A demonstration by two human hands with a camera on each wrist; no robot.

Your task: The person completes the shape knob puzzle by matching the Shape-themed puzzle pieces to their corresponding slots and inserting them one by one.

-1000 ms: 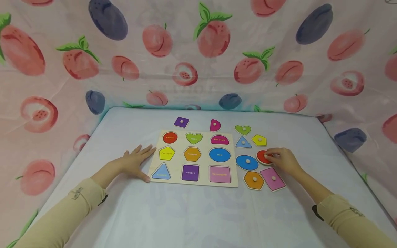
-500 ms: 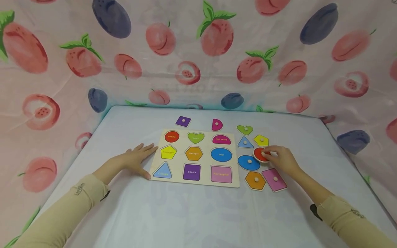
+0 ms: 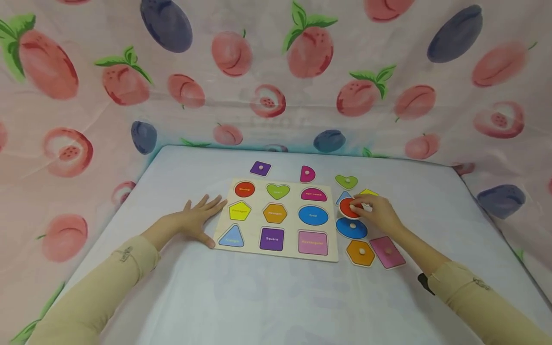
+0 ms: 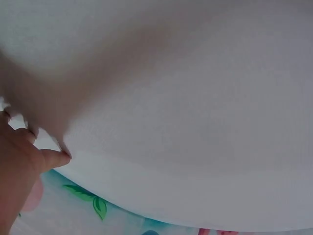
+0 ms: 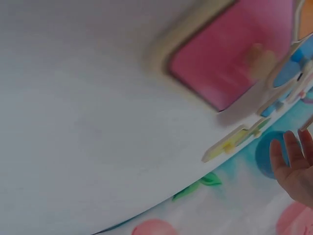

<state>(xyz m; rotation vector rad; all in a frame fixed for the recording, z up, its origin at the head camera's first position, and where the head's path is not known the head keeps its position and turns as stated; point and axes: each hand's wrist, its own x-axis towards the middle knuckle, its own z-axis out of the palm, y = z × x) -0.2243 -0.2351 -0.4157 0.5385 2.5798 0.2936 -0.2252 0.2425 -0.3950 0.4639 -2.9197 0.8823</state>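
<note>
Between thumb and fingers my right hand [image 3: 378, 212] pinches the knob of a red circular puzzle piece [image 3: 348, 208]. The piece is tilted and overlaps the blue triangle piece [image 3: 343, 197] and the blue oval piece [image 3: 352, 228] in the head view. My left hand [image 3: 196, 221] lies spread, its fingertips and thumb at the left edge of the wooden puzzle board [image 3: 254, 234]. Printed shapes with names cover the board, among them a red circle [image 3: 244, 189] at its far left corner. In the right wrist view the right hand [image 5: 297, 169] shows at the right edge.
Right of the board lie an orange hexagon piece [image 3: 360, 254], a pink rectangle piece [image 3: 387, 252], a green heart piece [image 3: 346, 181] and a partly hidden yellow pentagon piece [image 3: 369, 192]. Behind it are a purple square piece [image 3: 260, 168] and a magenta half-round piece [image 3: 307, 174]. Fruit-printed cloth [image 3: 267, 127] rises behind.
My right hand has lifted the red circular piece from its spot and carried it leftward toward the board, over the triangle and oval pieces. The left hand has stayed at the board's edge.
</note>
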